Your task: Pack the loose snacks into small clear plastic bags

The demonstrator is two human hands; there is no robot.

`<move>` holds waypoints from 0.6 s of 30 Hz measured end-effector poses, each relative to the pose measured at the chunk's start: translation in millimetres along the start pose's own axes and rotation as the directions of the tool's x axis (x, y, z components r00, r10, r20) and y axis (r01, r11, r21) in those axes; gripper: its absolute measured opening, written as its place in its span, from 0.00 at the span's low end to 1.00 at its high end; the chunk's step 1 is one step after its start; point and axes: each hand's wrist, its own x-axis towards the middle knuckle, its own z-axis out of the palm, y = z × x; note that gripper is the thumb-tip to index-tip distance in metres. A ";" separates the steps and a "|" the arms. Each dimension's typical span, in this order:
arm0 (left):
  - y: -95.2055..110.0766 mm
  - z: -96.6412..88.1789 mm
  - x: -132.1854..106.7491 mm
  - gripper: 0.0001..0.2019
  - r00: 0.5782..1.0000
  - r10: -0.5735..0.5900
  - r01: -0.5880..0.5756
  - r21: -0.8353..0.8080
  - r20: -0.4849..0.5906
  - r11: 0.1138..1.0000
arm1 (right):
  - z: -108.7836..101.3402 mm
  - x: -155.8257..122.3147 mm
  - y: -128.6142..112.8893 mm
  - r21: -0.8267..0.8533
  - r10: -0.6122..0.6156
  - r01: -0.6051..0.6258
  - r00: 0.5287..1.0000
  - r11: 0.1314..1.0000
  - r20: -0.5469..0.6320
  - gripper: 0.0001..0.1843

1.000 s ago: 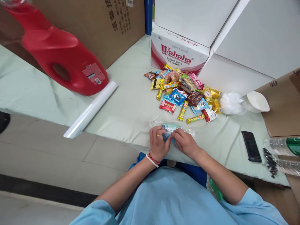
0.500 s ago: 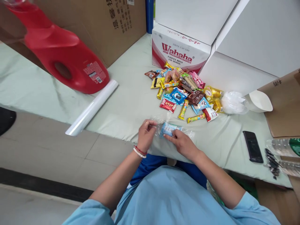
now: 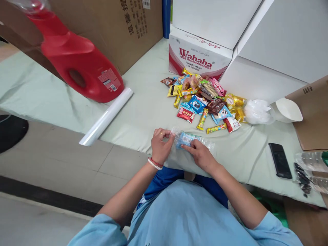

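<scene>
My left hand (image 3: 162, 146) is closed in a pinch on the edge of a clear plastic bag (image 3: 175, 130). Inside or under that thin plastic lies a light-blue snack packet (image 3: 186, 138); which of the two, I cannot tell. My right hand (image 3: 203, 155) rests at the packet's right end, index finger laid along its lower edge and the other fingers curled over it. Just beyond both hands is a heap of wrapped snacks (image 3: 196, 104), with yellow sticks, a red packet (image 3: 185, 114) and brown chocolate wrappers.
On the left, a big red detergent bottle (image 3: 84, 65) stands beside a roll of plastic film (image 3: 106, 117). Behind the snacks is a Wahaha water carton (image 3: 197, 54). To the right are a bundled white plastic bag (image 3: 258, 112), a white bowl (image 3: 287, 110) and a black phone (image 3: 280, 160).
My left hand has drawn the plastic edge up and now pinches it closer to the packet. On the packet, my right index finger has straightened. The whole view has shifted slightly.
</scene>
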 end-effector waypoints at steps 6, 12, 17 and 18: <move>-13.5 -13.6 -27.1 0.07 0.990 -0.142 0.130 0.257 0.027 0.958 | 2.8 0.0 1.8 0.104 -0.027 0.040 0.992 0.994 -0.123 0.28; -15.4 4.7 -7.6 0.22 0.966 -0.220 0.141 0.442 0.133 0.886 | 3.0 1.6 -0.3 0.058 0.004 -0.003 1.000 0.998 -0.018 0.32; -8.8 -7.9 8.5 0.08 0.943 -0.173 0.108 0.231 0.283 0.967 | 5.4 3.4 -3.0 0.151 0.083 -0.077 0.996 0.986 -0.038 0.28; -4.2 -11.2 8.2 0.07 0.940 -0.162 0.113 0.175 0.299 0.978 | 5.4 4.2 -3.4 0.171 0.097 -0.089 0.994 0.981 -0.042 0.28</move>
